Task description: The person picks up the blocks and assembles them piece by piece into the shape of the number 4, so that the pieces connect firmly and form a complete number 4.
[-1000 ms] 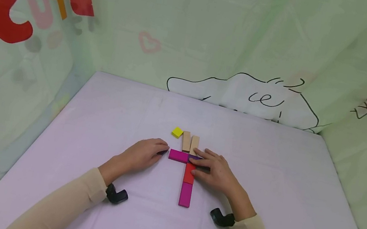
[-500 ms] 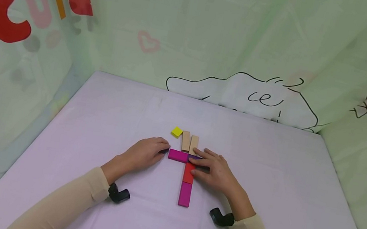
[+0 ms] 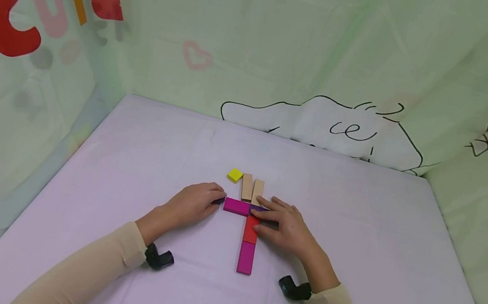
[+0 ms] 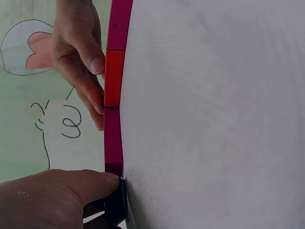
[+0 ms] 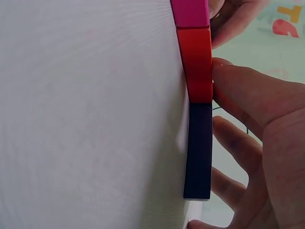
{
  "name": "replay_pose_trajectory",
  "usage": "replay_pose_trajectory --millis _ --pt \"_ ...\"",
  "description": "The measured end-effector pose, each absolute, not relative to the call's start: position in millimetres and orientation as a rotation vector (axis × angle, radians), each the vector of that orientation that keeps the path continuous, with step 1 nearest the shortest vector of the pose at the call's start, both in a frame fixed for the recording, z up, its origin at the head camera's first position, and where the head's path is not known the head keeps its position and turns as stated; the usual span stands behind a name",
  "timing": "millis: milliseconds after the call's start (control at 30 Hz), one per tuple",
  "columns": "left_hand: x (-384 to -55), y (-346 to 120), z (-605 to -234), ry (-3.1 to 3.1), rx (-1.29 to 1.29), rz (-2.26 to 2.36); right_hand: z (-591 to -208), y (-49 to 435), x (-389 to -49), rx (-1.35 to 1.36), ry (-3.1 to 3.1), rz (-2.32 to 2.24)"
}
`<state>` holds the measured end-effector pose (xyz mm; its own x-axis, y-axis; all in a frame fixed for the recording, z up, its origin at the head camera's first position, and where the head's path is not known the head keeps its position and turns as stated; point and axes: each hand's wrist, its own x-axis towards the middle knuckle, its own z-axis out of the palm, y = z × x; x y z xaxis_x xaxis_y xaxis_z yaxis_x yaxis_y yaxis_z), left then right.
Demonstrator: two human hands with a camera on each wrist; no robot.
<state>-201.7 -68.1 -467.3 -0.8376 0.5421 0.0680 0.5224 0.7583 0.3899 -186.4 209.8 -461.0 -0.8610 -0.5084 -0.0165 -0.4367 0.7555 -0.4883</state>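
Observation:
My left hand (image 3: 192,202) pinches a dark block (image 4: 116,205) between thumb and fingers, right at the left end of a magenta block (image 3: 236,206) lying crosswise. To the right of that one, in the same row, lies a dark purple block (image 5: 200,148), partly covered in the head view by my right hand (image 3: 291,230). The fingers of that hand are spread and rest on the purple block, while its thumb touches the red block (image 3: 250,235). Below the red block a second magenta block (image 3: 246,258) continues the column toward me.
Two plain wooden blocks (image 3: 246,187) stand side by side just behind the crosswise row. A small yellow block (image 3: 235,174) lies at their left. A pale cloth (image 3: 352,202) covers the table, with a printed curtain (image 3: 262,42) behind it.
My left hand has shifted slightly to the right with the dark block, closer to the crosswise magenta block. My right hand and the other blocks look the same.

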Motion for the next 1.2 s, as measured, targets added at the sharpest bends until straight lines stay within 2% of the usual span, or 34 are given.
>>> replay_pose_trajectory --millis 1200 --pt "-207.9 -57.5 -462.3 2.983 0.915 0.495 -461.3 210.3 -186.0 -0.773 2.808 -0.728"
